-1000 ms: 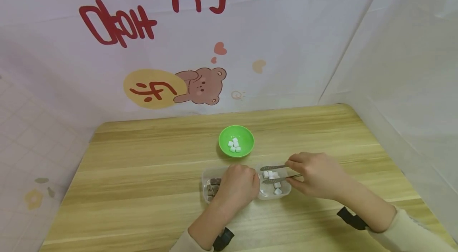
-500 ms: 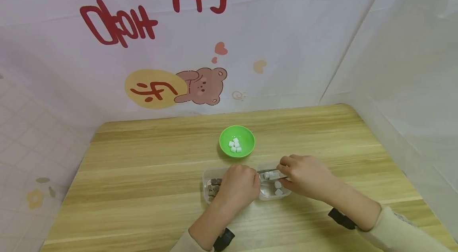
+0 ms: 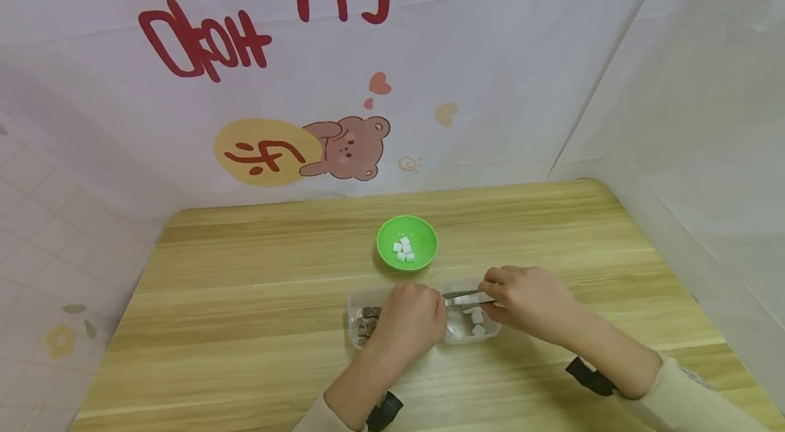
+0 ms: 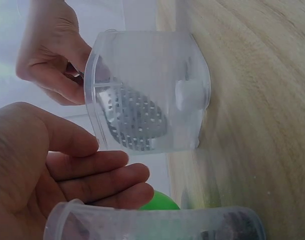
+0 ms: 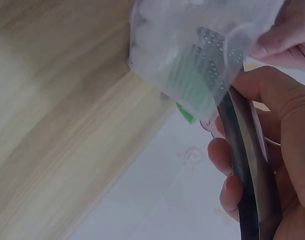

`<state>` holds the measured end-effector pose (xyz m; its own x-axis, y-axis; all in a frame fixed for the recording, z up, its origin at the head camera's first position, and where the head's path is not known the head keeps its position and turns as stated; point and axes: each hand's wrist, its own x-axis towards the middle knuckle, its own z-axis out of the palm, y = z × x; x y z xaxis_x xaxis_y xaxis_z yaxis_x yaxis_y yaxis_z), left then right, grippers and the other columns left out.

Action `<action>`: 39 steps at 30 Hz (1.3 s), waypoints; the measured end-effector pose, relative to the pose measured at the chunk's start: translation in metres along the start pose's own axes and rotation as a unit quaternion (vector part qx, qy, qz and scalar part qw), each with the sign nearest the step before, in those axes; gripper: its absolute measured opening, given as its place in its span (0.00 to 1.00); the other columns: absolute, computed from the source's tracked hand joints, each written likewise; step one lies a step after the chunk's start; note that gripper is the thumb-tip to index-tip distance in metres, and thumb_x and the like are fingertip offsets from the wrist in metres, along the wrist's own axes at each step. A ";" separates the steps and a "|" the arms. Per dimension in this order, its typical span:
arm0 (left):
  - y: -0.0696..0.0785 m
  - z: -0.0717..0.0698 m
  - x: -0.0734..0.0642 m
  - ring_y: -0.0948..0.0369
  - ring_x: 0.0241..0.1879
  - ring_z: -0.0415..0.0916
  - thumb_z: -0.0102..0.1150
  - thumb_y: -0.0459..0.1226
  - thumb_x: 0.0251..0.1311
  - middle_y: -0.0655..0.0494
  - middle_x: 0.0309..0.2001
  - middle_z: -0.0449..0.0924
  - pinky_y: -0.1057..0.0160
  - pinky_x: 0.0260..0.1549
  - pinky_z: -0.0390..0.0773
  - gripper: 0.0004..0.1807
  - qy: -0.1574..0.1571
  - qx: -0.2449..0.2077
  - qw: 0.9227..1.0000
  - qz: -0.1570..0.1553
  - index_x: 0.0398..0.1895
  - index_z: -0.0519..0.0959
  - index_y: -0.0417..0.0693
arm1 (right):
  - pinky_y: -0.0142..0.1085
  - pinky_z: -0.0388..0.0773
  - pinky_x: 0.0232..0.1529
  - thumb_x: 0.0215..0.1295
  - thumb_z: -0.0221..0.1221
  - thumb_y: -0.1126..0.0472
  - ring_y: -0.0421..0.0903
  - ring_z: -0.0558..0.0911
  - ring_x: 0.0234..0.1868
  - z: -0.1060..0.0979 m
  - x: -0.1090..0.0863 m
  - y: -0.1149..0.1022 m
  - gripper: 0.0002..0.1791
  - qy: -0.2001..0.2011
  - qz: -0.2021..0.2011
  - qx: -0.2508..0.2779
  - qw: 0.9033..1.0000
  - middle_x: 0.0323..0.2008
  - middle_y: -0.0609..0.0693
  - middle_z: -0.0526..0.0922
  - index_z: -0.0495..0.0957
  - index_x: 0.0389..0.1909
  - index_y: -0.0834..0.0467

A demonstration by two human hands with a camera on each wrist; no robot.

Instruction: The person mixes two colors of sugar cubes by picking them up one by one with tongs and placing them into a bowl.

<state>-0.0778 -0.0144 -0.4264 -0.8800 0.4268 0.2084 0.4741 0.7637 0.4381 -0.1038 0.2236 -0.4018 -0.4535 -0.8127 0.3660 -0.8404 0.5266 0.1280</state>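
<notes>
My right hand (image 3: pixel 530 296) holds a pair of metal tongs (image 5: pixel 242 145) with perforated tips. The tips are inside the clear plastic container (image 4: pixel 142 55) on the right, drawn close together around white cubes; their exact grip is partly hidden. More white cubes (image 3: pixel 478 316) lie in that container. My left hand (image 3: pixel 413 313) pinches the container's near-left rim, thumb at the edge and fingers (image 4: pixel 112 182) along the outer wall. Beneath and left of this hand stands a second clear container with brown cubes (image 3: pixel 368 324), partly covered by the hand.
A green bowl (image 3: pixel 423 241) with several white cubes inside stands behind the two containers. All stand on a wood-grain table (image 3: pixel 245 296). A white printed curtain (image 3: pixel 490 64) hangs behind the table's far edge.
The tongs have moved down and left into the right container, and their tips have come together from a wide spread. The left hand has stayed in place.
</notes>
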 end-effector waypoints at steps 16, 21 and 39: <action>0.000 0.002 -0.001 0.63 0.18 0.64 0.58 0.32 0.63 0.64 0.11 0.60 0.60 0.30 0.75 0.26 -0.003 -0.005 1.000 -0.007 0.07 0.63 0.53 | 0.26 0.76 0.24 0.79 0.49 0.42 0.34 0.80 0.25 -0.024 -0.015 0.017 0.26 0.081 0.046 0.077 0.993 0.33 0.43 0.84 0.87 0.35 0.56; 0.000 0.000 -0.002 0.62 0.19 0.65 0.57 0.31 0.63 0.64 0.11 0.61 0.60 0.30 0.75 0.26 0.000 -0.006 1.000 -0.006 0.08 0.63 0.53 | 0.27 0.76 0.22 0.80 0.49 0.42 0.38 0.83 0.24 -0.026 -0.011 0.022 0.28 0.120 0.053 0.078 0.988 0.34 0.45 0.86 0.87 0.35 0.58; 0.000 0.000 -0.001 0.61 0.17 0.67 0.59 0.32 0.62 0.64 0.11 0.61 0.60 0.27 0.74 0.25 0.012 0.004 1.000 0.005 0.07 0.65 0.52 | 0.32 0.74 0.20 0.51 0.76 0.61 0.37 0.80 0.23 0.003 0.042 0.034 0.11 0.135 0.121 0.097 0.979 0.34 0.45 0.87 0.87 0.36 0.56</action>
<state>-0.0773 -0.0147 -0.4267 -0.8760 0.4219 0.2335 0.4822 0.7642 0.4284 -0.1523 0.2072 -0.3848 -0.5732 -0.5601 0.5981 -0.7703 0.6172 -0.1602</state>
